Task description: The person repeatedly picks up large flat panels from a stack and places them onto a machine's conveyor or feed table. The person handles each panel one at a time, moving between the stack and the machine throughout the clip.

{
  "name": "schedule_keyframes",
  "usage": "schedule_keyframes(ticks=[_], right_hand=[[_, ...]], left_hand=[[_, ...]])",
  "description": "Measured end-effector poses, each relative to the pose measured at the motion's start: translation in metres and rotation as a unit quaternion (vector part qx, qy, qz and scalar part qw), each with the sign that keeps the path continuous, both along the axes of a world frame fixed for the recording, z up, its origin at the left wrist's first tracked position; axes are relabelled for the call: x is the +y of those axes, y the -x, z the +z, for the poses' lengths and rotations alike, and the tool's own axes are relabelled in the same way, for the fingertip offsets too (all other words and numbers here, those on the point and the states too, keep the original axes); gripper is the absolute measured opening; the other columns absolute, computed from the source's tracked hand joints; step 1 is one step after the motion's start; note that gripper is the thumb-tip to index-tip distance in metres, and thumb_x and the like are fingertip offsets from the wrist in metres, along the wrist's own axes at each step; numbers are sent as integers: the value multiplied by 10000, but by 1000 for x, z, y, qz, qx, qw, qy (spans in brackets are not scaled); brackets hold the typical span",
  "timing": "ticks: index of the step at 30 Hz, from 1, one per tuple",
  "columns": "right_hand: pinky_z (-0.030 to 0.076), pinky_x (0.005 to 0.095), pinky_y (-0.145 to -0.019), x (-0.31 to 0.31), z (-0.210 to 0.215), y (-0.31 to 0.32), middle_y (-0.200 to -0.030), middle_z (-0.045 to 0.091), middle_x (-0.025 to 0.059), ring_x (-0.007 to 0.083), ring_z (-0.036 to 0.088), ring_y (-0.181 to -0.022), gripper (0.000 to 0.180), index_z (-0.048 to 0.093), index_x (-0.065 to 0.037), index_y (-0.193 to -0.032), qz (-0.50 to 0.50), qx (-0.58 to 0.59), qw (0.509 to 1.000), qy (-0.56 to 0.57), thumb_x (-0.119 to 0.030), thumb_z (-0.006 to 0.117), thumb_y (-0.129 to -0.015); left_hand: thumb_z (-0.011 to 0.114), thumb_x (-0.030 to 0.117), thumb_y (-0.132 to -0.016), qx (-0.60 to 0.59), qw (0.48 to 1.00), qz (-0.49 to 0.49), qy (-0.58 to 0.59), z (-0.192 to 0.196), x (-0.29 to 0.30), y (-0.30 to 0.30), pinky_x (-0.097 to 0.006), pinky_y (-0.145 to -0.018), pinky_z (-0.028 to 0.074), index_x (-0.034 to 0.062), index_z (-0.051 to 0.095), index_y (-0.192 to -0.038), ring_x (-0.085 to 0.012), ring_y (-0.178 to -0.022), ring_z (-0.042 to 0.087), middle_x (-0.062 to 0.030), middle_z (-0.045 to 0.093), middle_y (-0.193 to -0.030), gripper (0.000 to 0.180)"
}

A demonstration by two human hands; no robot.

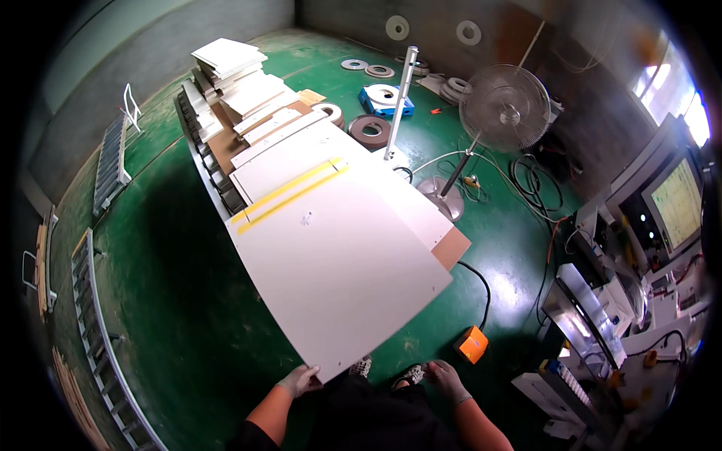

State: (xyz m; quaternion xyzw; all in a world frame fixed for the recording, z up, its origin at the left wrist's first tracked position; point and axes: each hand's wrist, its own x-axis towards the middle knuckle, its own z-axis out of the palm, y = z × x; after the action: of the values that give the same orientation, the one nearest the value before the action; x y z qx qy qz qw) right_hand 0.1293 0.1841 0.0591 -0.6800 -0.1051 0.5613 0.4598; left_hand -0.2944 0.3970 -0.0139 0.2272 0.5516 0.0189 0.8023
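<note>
A large white panel (338,263) stretches toward me from a long line of stacked boards, its near corner by my body. My left hand (301,380) is closed on that near left corner, fingers at the edge. My right hand (447,379) hangs apart from the panel, right of my shoe, its fingers loosely bent and nothing seen in them. Both hands look gloved. Two yellow strips (289,197) cross the panel's far part, beside a small dark mark. Beneath it, on the right, a brown board corner (451,248) sticks out.
White boards (229,56) are piled on the roller conveyor (203,161) behind. An orange foot pedal (472,345) with a black cable lies on the green floor. A stand fan (504,109), edge-band rolls (370,131) and a machine with a screen (675,197) stand right. Roller track (101,331) runs left.
</note>
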Motion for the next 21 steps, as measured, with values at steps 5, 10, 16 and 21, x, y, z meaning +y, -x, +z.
schedule_keyframes(ticks=[5,10,16,21], right_hand=[[534,446,-968,60,-17,-53,-1134,709,211,414,679,-1090,500,660,11,-1274,146,-491,859,8,-391,695,-978],[485,492,-1034,139,-21,-72,-1213,670,305,468,605,-1222,521,651,14,-1254,229,-462,856,49,-426,633,-976],[552,459,-873,129,-67,-82,-1030,733,307,451,713,-1001,643,696,74,-1074,213,-362,906,51,-559,615,-994],[563,419,-788,95,-10,-66,-960,745,274,365,747,-893,624,727,70,-1010,137,-218,966,35,-550,668,-976]], left_hand=[[549,495,-1068,-86,972,214,-51,-30,9,54,-562,-1134,455,6,461,-1519,-366,-1344,578,-180,569,-1498,671],[603,539,-1033,123,935,279,-180,-21,69,78,-497,-1115,467,-75,478,-1456,-359,-1300,595,-238,573,-1456,757],[614,542,-1031,221,922,201,-246,-2,82,71,-442,-1030,521,-125,532,-1342,-307,-1206,634,-236,627,-1333,741],[611,422,-1060,121,909,291,-273,31,73,76,-400,-846,580,-62,636,-1092,-239,-936,694,-144,706,-1049,486]])
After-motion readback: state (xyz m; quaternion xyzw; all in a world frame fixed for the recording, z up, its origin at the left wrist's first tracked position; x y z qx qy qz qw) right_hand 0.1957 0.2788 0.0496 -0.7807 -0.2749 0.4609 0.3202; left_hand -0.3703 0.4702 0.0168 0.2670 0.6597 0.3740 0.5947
